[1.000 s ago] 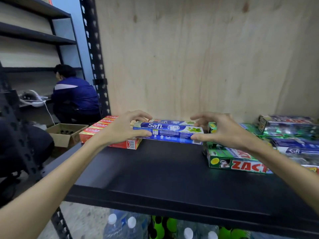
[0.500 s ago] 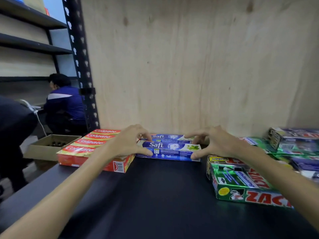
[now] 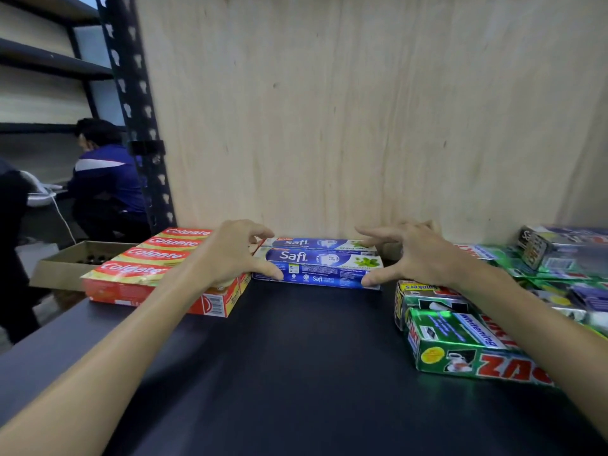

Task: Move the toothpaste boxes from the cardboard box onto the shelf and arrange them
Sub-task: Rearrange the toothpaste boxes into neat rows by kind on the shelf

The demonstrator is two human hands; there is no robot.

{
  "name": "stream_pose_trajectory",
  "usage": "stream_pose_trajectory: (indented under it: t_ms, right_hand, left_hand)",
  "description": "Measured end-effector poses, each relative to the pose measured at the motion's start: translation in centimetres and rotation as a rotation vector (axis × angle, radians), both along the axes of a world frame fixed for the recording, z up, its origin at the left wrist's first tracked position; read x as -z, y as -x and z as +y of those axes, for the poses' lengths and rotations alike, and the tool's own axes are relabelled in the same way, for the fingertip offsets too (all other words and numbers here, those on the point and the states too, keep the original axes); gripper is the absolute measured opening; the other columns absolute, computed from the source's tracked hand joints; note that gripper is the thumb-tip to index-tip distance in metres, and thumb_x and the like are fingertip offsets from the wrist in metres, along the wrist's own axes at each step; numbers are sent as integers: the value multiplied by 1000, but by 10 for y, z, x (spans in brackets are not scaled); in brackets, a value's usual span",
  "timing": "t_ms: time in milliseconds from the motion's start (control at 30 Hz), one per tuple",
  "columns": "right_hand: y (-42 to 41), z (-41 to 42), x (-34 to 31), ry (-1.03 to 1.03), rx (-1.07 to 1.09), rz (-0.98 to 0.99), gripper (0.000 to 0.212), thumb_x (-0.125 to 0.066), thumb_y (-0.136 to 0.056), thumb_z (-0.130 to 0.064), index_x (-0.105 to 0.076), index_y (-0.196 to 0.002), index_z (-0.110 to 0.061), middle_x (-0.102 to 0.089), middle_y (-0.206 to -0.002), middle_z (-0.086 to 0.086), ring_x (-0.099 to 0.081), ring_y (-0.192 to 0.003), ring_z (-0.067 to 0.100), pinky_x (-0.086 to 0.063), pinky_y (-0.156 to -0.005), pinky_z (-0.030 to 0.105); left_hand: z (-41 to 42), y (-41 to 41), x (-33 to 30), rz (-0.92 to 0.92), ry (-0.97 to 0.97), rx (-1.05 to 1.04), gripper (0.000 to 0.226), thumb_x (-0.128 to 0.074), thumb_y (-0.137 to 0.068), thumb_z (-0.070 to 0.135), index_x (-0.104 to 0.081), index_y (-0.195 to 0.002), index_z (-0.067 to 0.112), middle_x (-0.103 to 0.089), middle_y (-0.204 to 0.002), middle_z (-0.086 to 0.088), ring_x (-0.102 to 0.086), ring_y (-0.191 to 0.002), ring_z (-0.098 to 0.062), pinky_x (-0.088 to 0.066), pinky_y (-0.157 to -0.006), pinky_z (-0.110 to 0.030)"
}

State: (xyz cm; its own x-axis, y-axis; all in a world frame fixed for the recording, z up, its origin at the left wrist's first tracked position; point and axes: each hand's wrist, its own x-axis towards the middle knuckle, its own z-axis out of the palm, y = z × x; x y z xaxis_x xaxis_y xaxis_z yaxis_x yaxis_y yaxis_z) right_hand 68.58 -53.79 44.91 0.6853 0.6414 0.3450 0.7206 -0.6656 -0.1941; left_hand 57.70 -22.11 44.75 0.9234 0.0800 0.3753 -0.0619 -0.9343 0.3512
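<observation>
Now | left hand (image 3: 230,255), right hand (image 3: 416,255) grip front Safi box (image 3: 317,269) ends (fingers curled) | Colgate boxes (image 3: 154,258) beside

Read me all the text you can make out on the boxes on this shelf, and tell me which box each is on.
"Colgate": on each of the four red boxes, left.
"Safi": on the front blue box, held at its ends by the left hand and right hand, and on the rear blue box.
"Whitening": on the green box, upside down.
"smokers": on the box behind it, upside down.
Other small print: unreadable.
</observation>
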Motion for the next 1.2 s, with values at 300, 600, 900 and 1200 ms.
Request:
stream_pose_trajectory:
  t_ms: [300,600,900,1200]
  right_hand:
    - [-3,0,4,-31,25,4,101,-73,-61,-79,-41,-151,-44,-62,-131,-28,-40,-122,5,-22,-100,37]
    - [1,-3,3,-152,-14,67,101,-70,-56,-81,-50,-146,-41,-67,-127,-24,-48,-128,0,-18,-96,33]
    - [28,-17,-12,-448,-114,74,72,-85,-67,-56,-65,-132,-34,-75,-97,-18,-67,-91,2,-51,-89,23]
    - [52,-132,-26,-387,79,-61,67,-81,-75,-54,-62,-134,-30,-69,-96,-16,-60,-85,12,-45,-69,16]
  left_hand:
    - [0,-1,-3,70,-8,-19,74,-85,-69,56,-67,-135,29,-64,-139,6,-56,-104,-6,-43,-83,-27]
    - [-5,5,-6,61,102,43,85,-85,-65,62,-61,-140,30,-66,-134,14,-57,-116,-3,-42,-93,-23]
    - [-56,21,-8,-271,336,121,77,-84,-73,57,-54,-140,36,-69,-108,16,-61,-104,-5,-50,-90,-26]
    - [-138,19,-5,-325,322,196,60,-81,-81,48,-61,-134,27,-63,-96,10,-55,-88,-4,-40,-73,-8]
